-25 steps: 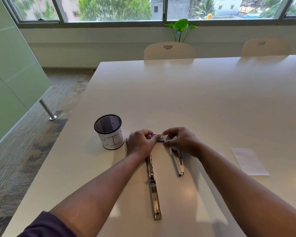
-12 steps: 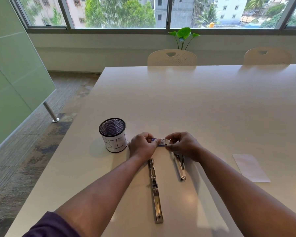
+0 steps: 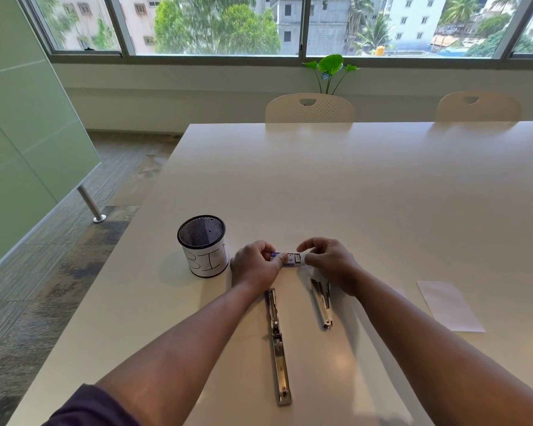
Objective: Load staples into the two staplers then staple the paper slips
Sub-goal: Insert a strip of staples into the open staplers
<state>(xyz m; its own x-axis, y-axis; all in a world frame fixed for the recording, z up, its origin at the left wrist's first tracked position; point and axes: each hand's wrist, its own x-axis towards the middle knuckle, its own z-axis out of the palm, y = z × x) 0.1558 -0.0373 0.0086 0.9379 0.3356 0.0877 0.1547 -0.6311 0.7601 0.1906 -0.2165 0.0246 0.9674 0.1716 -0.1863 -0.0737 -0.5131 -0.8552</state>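
Blue-and-white card, a small staple box [image 3: 285, 259], is pinched between the left hand [image 3: 256, 267] and the right hand [image 3: 328, 261], its inner tray seemingly being drawn out. Loading is judged barely begun: both staplers, the long stapler [image 3: 277, 345] and the short stapler [image 3: 322, 302], are laid open on the table [image 3: 351, 186]. A staple strip must next be taken out. Paper slips [image 3: 450, 305] are left well to the right. Nothing can be made out inside the mesh bin [image 3: 203, 245].

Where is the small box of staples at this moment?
In the head view, the small staple box is held between the left hand and the right hand, above the table, right of the mesh cup.
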